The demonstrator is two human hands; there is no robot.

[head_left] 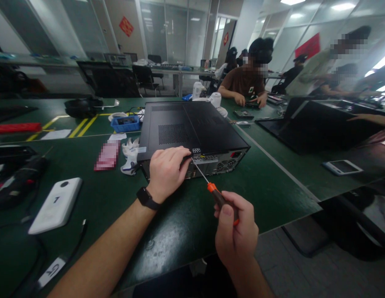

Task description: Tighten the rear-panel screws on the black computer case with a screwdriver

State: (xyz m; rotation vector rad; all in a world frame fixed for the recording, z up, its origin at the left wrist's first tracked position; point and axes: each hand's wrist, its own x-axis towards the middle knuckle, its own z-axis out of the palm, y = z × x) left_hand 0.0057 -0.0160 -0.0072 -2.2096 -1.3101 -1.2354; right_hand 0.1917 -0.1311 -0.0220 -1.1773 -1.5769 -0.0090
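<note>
A black desktop computer case (174, 118) lies on its side on the green table, its rear panel facing me. My right hand (237, 225) is wrapped round the brown-and-orange handle of a screwdriver (219, 196), whose thin shaft slants up and left to the case's rear edge. At that edge, beside the screwdriver's tip, my left hand (167, 169) rests with thumb and fingers pinched together; whatever lies between them is hidden. A black watch (147, 198) is on the left wrist. The fan grille (226, 165) shows on the right of the rear panel.
Left of the case lie white gloves (129, 155), a pink packet (107, 155) and a blue bin (126, 123) of small parts. A white power bank (57, 205) and cables are nearer. A phone (343, 167) lies at right. Across the table, a person (250, 78) handles a small part.
</note>
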